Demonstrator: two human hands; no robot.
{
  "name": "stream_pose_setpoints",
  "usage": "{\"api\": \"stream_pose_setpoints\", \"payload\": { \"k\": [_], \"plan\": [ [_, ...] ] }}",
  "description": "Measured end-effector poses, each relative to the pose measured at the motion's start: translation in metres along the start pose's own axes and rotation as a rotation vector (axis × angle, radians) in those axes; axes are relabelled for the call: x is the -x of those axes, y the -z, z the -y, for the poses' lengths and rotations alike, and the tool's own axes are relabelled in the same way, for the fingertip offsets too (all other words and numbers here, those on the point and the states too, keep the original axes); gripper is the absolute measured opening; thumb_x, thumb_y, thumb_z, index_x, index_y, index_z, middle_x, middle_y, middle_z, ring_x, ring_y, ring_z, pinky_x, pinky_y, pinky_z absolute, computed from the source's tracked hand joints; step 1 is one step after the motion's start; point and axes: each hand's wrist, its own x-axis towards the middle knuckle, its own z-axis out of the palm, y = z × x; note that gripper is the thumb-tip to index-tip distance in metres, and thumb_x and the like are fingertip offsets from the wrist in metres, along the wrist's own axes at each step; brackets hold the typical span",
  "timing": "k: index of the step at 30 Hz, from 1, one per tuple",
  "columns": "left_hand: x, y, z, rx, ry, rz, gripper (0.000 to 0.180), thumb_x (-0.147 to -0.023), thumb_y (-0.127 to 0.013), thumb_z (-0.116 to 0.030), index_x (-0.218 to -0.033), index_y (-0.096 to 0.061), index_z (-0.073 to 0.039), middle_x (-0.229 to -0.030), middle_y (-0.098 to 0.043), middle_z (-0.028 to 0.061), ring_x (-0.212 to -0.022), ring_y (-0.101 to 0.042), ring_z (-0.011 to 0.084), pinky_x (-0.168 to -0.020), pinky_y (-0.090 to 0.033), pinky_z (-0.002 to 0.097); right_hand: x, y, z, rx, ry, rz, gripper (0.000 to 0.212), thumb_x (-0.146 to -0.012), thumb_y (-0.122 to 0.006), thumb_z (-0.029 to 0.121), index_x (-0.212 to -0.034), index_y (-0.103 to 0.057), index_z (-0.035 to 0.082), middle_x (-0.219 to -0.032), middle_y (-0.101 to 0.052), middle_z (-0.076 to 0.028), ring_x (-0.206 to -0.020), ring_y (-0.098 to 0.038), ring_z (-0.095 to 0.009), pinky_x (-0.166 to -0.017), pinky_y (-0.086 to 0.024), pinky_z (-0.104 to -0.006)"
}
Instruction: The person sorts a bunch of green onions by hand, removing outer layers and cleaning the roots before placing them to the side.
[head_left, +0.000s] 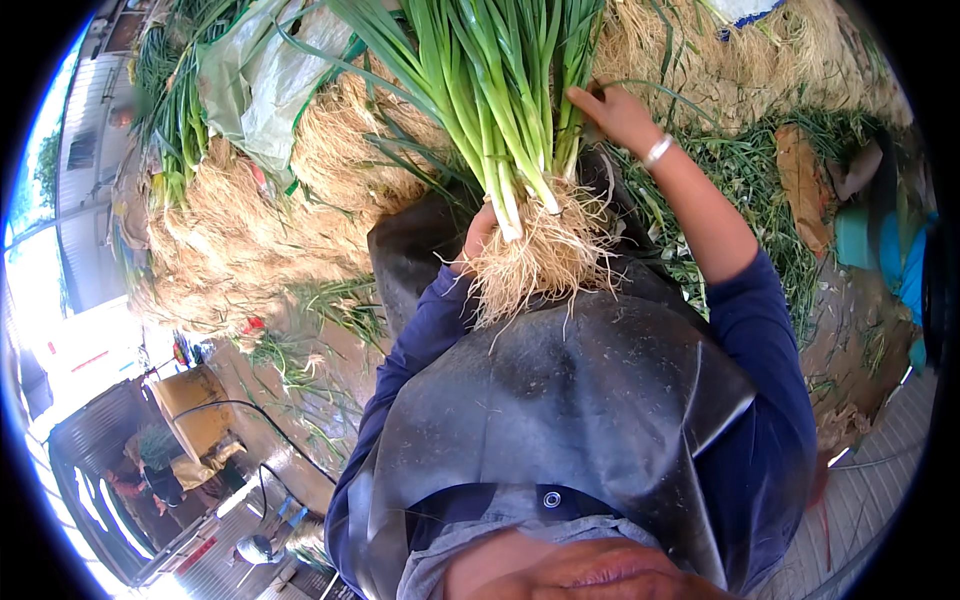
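A thick bunch of green onions (500, 115) stands before me, long green leaves up, white stalk bases lower down. A tangle of pale roots (545, 255) hangs over my dark apron (540, 380). My left hand (480, 235) grips the bunch from its left side near the roots; stalks and roots hide most of its fingers. My right hand (622, 120), with a silvery bracelet (657, 151) at the wrist, is at the right edge of the leaves. Its thumb side shows against them, and the other fingers are partly hidden.
Heaped bunches with dry, straw-coloured roots (230, 230) lie to the left and at the far right. A translucent plastic sheet (250, 85) covers part of the left heap. Loose green leaves (715, 185) litter the ground at right. A dark cable (260, 408) crosses the floor at lower left.
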Motion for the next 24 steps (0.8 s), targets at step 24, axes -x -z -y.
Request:
{"api": "stream_pose_setpoints", "payload": {
  "k": [24],
  "plan": [
    [0.009,-0.049,0.001,0.066,0.044,0.229,0.05,-0.09,-0.054,-0.021,-0.133,-0.04,-0.001,-0.125,-0.052,0.0172,-0.108,-0.057,0.0287,-0.092,-0.049,0.043,-0.006,-0.022,0.004,-0.063,0.054,0.057,0.027,-0.084,-0.062,0.03,-0.085,-0.059,0.004,-0.07,-0.062,-0.004,-0.059,-0.056,-0.011,-0.053,-0.044,-0.0266]
  ]
}}
